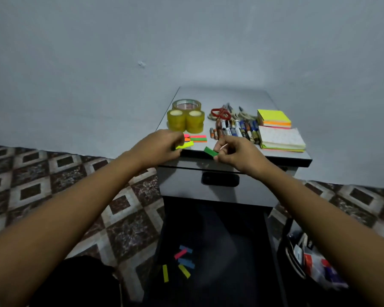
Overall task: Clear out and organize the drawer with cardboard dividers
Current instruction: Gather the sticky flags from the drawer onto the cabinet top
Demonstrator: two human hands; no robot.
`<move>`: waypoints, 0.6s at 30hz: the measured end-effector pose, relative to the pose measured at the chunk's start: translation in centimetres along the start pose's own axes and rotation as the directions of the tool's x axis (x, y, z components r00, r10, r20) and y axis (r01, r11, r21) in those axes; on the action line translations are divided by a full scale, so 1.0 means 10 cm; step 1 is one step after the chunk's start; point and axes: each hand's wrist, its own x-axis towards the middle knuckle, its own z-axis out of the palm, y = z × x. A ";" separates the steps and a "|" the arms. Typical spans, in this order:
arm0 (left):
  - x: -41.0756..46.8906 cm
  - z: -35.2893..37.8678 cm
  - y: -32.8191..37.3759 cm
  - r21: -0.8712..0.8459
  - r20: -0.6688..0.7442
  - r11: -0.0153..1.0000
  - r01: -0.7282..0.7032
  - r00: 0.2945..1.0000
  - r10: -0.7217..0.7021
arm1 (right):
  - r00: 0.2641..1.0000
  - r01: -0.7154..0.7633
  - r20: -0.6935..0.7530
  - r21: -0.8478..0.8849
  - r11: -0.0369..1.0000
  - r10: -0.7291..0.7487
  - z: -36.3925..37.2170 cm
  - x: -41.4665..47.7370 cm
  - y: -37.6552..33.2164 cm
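My left hand (159, 145) pinches a yellow sticky flag (185, 145) at the front edge of the grey cabinet top (222, 94). My right hand (235, 152) pinches a green sticky flag (210, 151) just to the right of it. Behind the yellow flag lies a small pile of pink, green and orange flags (196, 138). The grey drawer (182, 185) with a black handle (220, 180) sits below the top, its inside hidden. Several loose flags (183, 260) lie on the dark surface underneath.
On the top stand three tape rolls (185, 117), red scissors (221, 113), a row of batteries and markers (235, 130), a neon note pad (274, 118) and a white paper block (282, 139). A bag of items (315, 260) sits at lower right on the patterned floor (31, 173).
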 end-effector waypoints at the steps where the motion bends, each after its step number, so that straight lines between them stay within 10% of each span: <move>1: 0.05 -0.03 -0.04 0.008 -0.001 1.000 -0.003 1.000 0.003 | 1.000 0.005 -0.019 -0.021 1.000 -0.005 -0.01 0.07 -0.03; 18: 0.30 0.03 -0.27 0.007 0.126 0.999 -0.038 0.991 0.037 | 0.996 0.085 0.026 -0.515 0.853 -0.083 0.18 0.67 -0.10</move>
